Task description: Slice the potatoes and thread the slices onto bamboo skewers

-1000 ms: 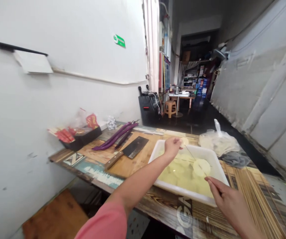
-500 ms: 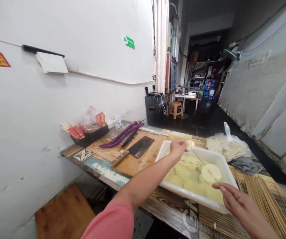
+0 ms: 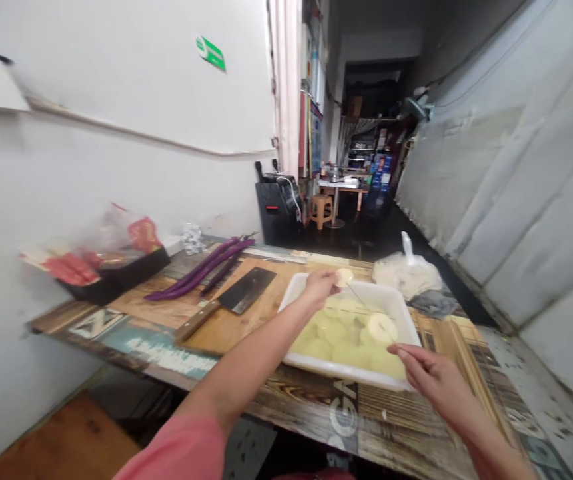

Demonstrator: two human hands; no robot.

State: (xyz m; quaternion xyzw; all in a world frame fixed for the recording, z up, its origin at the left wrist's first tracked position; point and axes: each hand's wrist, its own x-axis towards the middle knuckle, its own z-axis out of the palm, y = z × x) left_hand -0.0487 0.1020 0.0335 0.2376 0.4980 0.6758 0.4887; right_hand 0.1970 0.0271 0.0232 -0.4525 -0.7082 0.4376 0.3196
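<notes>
Over the far edge of a white tub (image 3: 294, 288), my left hand (image 3: 320, 287) pinches a pale round slice (image 3: 345, 277). My right hand (image 3: 424, 373), above the tub's near right corner, is closed on the end of a thin skewer (image 3: 358, 295). The skewer slants from there through another pale slice (image 3: 383, 327) up towards the slice at my left hand. Many more pale yellow slices (image 3: 329, 327) lie in the tub under both hands.
Left of the tub lies a cleaver (image 3: 247, 291) on a wooden board (image 3: 271, 293), with purple eggplants (image 3: 201, 270) beyond. A black box (image 3: 131, 270) holds packets. A plastic bag (image 3: 409, 270) and skewers (image 3: 466, 367) lie to the right.
The view has turned right, so the tub and both hands appear further left in the picture. Both hands keep their hold, with little change between them.
</notes>
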